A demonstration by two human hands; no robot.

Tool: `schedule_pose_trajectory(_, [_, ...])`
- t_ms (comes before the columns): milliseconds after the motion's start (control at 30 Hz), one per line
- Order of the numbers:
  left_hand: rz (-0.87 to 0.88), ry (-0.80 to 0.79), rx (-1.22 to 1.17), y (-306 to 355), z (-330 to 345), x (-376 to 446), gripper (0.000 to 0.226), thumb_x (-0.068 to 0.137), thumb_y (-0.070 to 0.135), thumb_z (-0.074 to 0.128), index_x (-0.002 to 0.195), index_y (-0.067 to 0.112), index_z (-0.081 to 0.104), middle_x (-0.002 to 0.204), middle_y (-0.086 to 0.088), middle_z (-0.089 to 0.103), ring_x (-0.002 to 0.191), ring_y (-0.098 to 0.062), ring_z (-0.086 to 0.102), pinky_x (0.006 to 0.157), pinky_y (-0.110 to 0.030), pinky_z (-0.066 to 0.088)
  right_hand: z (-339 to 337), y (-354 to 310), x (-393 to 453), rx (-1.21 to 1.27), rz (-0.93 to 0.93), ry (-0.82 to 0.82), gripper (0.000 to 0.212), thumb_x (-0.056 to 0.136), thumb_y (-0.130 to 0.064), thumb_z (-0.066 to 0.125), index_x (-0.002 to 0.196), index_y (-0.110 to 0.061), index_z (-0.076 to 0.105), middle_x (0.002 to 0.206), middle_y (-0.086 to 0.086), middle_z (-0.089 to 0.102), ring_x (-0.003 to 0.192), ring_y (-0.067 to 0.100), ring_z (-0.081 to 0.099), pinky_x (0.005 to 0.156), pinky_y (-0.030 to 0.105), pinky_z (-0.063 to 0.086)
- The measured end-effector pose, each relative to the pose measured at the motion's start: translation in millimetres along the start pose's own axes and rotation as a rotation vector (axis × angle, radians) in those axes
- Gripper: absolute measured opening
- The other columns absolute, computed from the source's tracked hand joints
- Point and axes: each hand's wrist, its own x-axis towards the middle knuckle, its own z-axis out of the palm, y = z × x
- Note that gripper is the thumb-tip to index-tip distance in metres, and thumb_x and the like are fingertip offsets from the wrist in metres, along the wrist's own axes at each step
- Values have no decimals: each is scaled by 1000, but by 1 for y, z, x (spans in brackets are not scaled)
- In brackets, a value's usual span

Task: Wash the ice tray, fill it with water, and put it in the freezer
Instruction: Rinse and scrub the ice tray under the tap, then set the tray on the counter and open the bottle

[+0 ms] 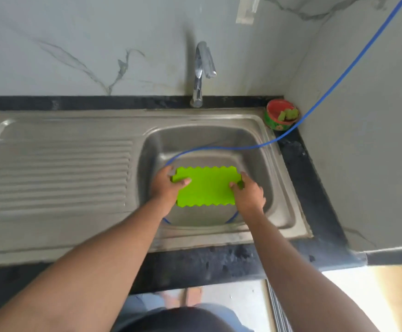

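Note:
A bright green ice tray (207, 186) with zigzag edges hangs flat over the steel sink basin (262, 149). My left hand (167, 185) grips its left end, thumb on top. My right hand (247, 195) grips its right end and also pinches a small dark green scrub piece (241, 184) against the tray. The chrome tap (201, 73) stands behind the basin; no water is seen running from it.
A thin blue hose (338, 80) comes down from the upper right and loops into the basin under the tray. A red bowl (281, 115) holding green scrub pads sits at the sink's back right corner. The ribbed steel drainboard (56, 173) lies to the left.

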Motion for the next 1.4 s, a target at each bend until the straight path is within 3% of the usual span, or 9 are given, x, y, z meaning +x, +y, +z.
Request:
schedule_pose_trajectory(100, [-15, 54, -231, 19, 1, -13, 9, 82, 16, 78, 83, 16, 68, 77, -5, 61, 70, -14, 50, 67, -33, 43, -4, -10, -21, 298, -15, 115, 42, 88, -20, 65, 128, -21, 55, 114, 5, 66, 110, 28, 58, 89, 38, 46])
schedule_pose_trajectory(233, [-274, 25, -633, 52, 0, -26, 29, 91, 51, 61, 86, 22, 57, 79, 5, 52, 67, -9, 47, 67, -29, 42, -10, -27, -58, 646, 55, 197, 31, 82, -1, 49, 95, -29, 53, 93, -4, 62, 83, 18, 58, 66, 28, 42])
schedule_pose_trajectory(333, [-330, -21, -787, 63, -5, -34, 8, 95, 24, 62, 95, 22, 53, 80, 3, 50, 69, -11, 49, 65, -28, 44, -13, -31, -87, 861, 7, 186, 28, 77, 0, 50, 84, -27, 51, 84, 0, 54, 68, 13, 47, 63, 27, 39])
schedule_pose_trajectory(467, [-353, -136, -932, 76, -9, -60, 58, 89, -11, 45, 137, 22, 41, 95, -5, 54, 76, -19, 57, 68, -31, 47, -23, -23, -130, 1436, 13, 145, 25, 81, 7, 43, 80, -19, 47, 81, 5, 49, 73, 16, 51, 73, 33, 45])
schedule_pose_trajectory(567, [-346, -323, -1004, 80, -14, -93, 49, 87, -17, 35, 118, 19, 49, 90, -10, 61, 77, -25, 60, 69, -36, 50, -29, -10, -168, 1646, -3, 215, 16, 86, -2, 49, 92, -17, 51, 89, 10, 60, 78, 25, 61, 65, 36, 52])
schedule_pose_trajectory(633, [-299, -496, -953, 81, -18, -119, 38, 87, -15, 33, 95, 15, 56, 78, -8, 70, 74, -25, 66, 63, -31, 54, -33, 3, -194, 1677, 6, 398, 29, 91, 4, 46, 111, -17, 52, 99, 8, 62, 81, 23, 63, 66, 35, 53])
schedule_pose_trajectory(800, [-281, -917, -792, 83, 2, -194, 30, 98, 4, 36, 105, 16, 62, 86, -3, 76, 75, -17, 73, 62, -28, 59, -56, 50, -274, 1711, 39, 748, 50, 94, 11, 42, 141, -6, 43, 128, 16, 58, 103, 31, 60, 80, 40, 54])
schedule_pose_trajectory(967, [-305, -1115, -658, 69, 37, -299, 32, 104, 19, 41, 132, 20, 57, 121, -10, 68, 91, -23, 69, 65, -32, 60, -76, 105, -379, 1776, 155, 1078, 45, 93, 9, 46, 135, -7, 51, 112, 15, 65, 102, 33, 64, 86, 42, 55])
schedule_pose_trajectory(1400, [-483, -1498, -316, 1, 45, -643, 20, 101, 18, 51, 116, 15, 64, 116, -16, 68, 96, -33, 69, 71, -46, 61, -72, 241, -689, 1711, 404, 1941, 39, 88, 6, 57, 124, -7, 63, 107, 9, 71, 95, 29, 70, 65, 36, 60])
